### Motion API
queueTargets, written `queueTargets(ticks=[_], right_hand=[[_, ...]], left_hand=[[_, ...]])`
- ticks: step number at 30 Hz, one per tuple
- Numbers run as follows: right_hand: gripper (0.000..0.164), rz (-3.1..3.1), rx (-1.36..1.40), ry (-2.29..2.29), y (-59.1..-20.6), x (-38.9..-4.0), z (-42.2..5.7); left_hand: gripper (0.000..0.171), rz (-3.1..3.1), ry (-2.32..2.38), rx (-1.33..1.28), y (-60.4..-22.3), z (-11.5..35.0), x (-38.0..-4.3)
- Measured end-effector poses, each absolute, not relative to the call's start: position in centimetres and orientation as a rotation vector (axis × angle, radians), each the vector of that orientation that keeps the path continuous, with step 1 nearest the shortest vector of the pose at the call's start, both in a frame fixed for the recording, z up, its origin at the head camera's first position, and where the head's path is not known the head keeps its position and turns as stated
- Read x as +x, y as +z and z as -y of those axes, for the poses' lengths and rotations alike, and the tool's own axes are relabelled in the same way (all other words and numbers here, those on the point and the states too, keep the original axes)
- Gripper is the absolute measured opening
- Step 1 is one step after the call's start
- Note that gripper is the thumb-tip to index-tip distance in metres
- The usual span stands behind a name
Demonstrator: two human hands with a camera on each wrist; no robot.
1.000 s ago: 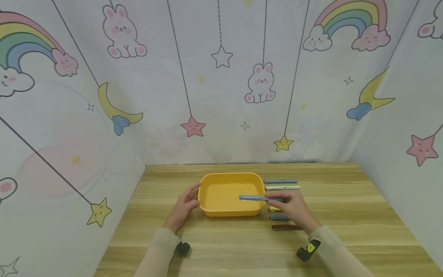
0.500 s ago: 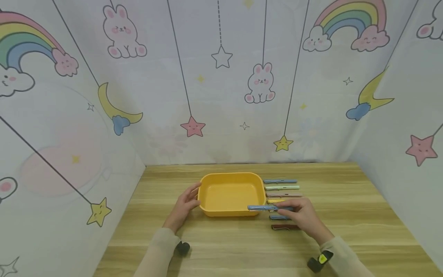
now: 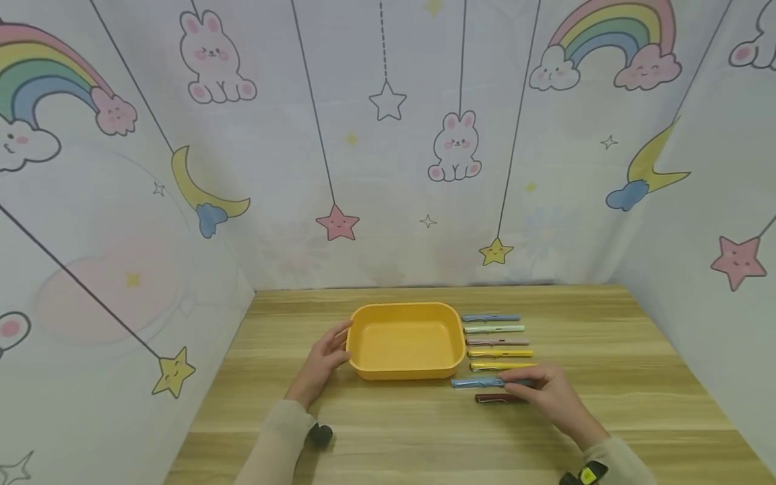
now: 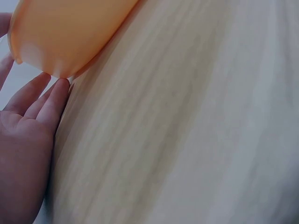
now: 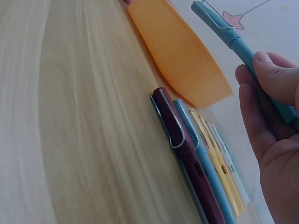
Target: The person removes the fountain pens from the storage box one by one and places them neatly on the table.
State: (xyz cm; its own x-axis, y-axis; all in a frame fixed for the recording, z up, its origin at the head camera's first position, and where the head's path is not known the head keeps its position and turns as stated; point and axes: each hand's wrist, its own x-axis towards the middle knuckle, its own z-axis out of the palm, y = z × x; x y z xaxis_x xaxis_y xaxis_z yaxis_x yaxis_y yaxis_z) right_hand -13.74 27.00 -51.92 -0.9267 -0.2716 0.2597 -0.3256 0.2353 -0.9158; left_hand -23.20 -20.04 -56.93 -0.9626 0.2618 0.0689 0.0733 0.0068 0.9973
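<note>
My right hand (image 3: 554, 401) pinches a blue pen (image 3: 475, 383) between thumb and fingers, its clip end pointing left. In the right wrist view the held blue pen (image 5: 240, 49) is raised above a row of pens on the table. Nearest below it lie a dark red pen (image 5: 189, 156) and another blue pen (image 5: 208, 165), the latter covered in the head view. My left hand (image 3: 322, 362) rests at the left end of a yellow tray (image 3: 406, 374). Fairly straight fingertips touch the tray's outer wall (image 4: 65, 32) in the left wrist view.
Right of the tray, the row runs back through two yellow pens (image 3: 500, 353), a mauve pen (image 3: 498, 342), a mint pen (image 3: 494, 329) and a blue pen (image 3: 491, 317). A wooden table (image 3: 400, 431) carries everything. Printed cloth walls (image 3: 388, 168) stand behind and at both sides.
My right hand has carried the blue pen from over the tray's right side towards me and rightwards, down over the near pens. The left hand and the tray have stayed put.
</note>
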Motion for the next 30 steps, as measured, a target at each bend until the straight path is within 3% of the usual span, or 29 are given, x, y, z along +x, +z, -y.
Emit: queueTargets(ticks=[30], right_hand=[[0.015,2.547,0.448,1.609,-55.2,-9.9,-30.8]], left_hand=[[0.068,-2.119,2.113,0.336,-57.0,19.9,-23.3]])
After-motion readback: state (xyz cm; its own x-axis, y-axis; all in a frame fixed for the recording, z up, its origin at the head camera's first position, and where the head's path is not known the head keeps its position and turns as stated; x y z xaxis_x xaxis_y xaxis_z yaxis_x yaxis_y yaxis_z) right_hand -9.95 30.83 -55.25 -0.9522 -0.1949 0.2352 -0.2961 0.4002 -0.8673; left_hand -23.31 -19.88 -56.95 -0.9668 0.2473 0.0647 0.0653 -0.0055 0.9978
